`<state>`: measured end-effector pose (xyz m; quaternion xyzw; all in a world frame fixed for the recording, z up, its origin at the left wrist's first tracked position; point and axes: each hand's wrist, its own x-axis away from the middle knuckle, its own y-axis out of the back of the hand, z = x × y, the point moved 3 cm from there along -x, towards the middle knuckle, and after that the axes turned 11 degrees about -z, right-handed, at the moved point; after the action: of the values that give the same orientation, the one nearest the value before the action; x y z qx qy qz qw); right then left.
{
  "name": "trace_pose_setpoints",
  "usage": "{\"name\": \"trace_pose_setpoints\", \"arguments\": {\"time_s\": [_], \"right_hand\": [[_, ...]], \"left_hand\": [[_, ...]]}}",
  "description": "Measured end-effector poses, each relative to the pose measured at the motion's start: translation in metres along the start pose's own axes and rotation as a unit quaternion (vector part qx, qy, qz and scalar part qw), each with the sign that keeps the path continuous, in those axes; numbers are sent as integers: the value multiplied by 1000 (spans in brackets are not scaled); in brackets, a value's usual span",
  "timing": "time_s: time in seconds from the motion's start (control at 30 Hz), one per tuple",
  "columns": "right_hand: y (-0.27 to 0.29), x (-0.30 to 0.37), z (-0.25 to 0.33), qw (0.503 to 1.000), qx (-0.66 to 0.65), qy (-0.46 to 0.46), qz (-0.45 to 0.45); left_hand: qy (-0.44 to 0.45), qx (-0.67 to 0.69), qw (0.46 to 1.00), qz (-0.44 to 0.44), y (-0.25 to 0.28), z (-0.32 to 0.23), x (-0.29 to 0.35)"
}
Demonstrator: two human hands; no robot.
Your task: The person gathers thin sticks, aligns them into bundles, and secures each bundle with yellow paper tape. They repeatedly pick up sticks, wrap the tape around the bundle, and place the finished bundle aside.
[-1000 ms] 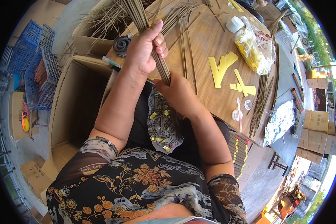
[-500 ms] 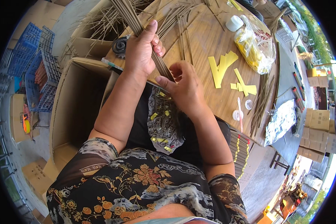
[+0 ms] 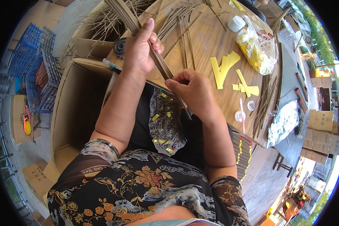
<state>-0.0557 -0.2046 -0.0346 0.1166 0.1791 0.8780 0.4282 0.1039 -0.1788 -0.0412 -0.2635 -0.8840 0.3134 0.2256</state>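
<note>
A slanting bundle of thin brown sticks (image 3: 123, 16), which look like incense sticks, is gripped by my left hand (image 3: 138, 51), its fingers wrapped round the middle. My right hand (image 3: 194, 92) has thumb and forefinger pinched at the bundle's lower part, and a few stick ends stick out below it, lower than the rest. Whether it grips the whole bundle or only some sticks is partly hidden by the fingers. Under the hands, a grey patterned cloth or sheet (image 3: 167, 145) on my lap carries broken stick pieces and yellow paper scraps.
On the wooden table (image 3: 209, 39) lie yellow paper strips (image 3: 224, 69), a clear bag of yellow material (image 3: 256, 49), a white jar (image 3: 236, 23) and loose sticks (image 3: 265, 101). A cardboard box (image 3: 77, 109) stands open at my left, with blue crates (image 3: 30, 49) beyond it.
My right hand has moved slightly right and down along the bundle, and stick ends now show below it. My left hand, still holding the bundle, has shifted a little left.
</note>
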Motion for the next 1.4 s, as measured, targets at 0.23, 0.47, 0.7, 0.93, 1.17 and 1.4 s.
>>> {"name": "trace_pose_setpoints", "arguments": {"time_s": [0.23, 0.47, 0.7, 0.93, 1.17, 1.4], "right_hand": [[50, 18, 12, 989, 115, 36, 87], [76, -8, -22, 992, 96, -40, -64], [34, -58, -93, 933, 327, -28, -145], [-23, -79, -66, 939, 294, 86, -157], [-14, -71, -40, 998, -48, 20, -43], [-4, -17, 15, 981, -67, 158, -84]], "left_hand": [[-26, 130, 990, -49, 32, -36, -37], [-19, 158, 987, -38, 35, -46, -39], [42, 124, 990, 56, 18, -23, -30], [51, 85, 992, 78, 18, -22, -29], [4, 18, 996, 93, 5, -23, -16], [-216, -183, 943, 175, -63, -7, 52]]}}
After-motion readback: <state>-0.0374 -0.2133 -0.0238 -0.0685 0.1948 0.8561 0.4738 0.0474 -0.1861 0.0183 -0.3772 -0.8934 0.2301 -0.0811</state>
